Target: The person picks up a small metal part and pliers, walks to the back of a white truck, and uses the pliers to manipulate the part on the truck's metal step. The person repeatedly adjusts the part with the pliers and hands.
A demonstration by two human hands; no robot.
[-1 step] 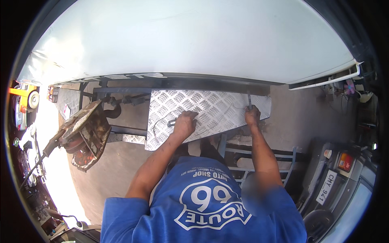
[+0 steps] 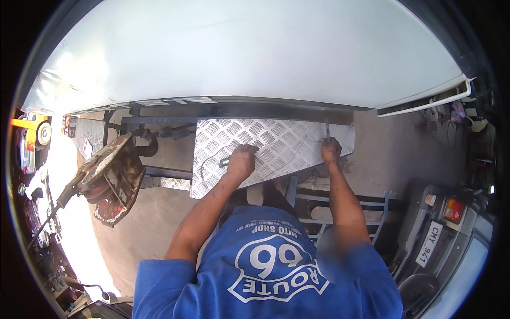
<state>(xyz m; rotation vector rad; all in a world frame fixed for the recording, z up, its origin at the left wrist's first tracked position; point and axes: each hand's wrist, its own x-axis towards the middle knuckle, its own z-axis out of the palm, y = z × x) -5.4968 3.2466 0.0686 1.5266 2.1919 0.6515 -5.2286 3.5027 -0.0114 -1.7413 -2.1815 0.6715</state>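
Observation:
A tapered sheet of silver diamond-pattern tread plate (image 2: 218, 138) lies in front of me, against the dark lower edge of the vehicle. My left hand (image 2: 243, 164) is closed around a short dark cylinder (image 2: 224, 162) and rests on the plate. Near it, a thin dark line, like a wire, curves over the tread. Toward the plate's narrow right end, my right hand (image 2: 331, 151) grips a slim grey metal tool (image 2: 328, 129), which points away from me; its exact kind cannot be made out.
A white vehicle panel (image 2: 255, 53) spans the far side. On the left stands a rusty metal machine (image 2: 109, 178) with a handle. A blue metal frame (image 2: 380, 212) is by my legs. At the lower right is a dark car bumper (image 2: 411, 234) with a red-orange light (image 2: 453, 210).

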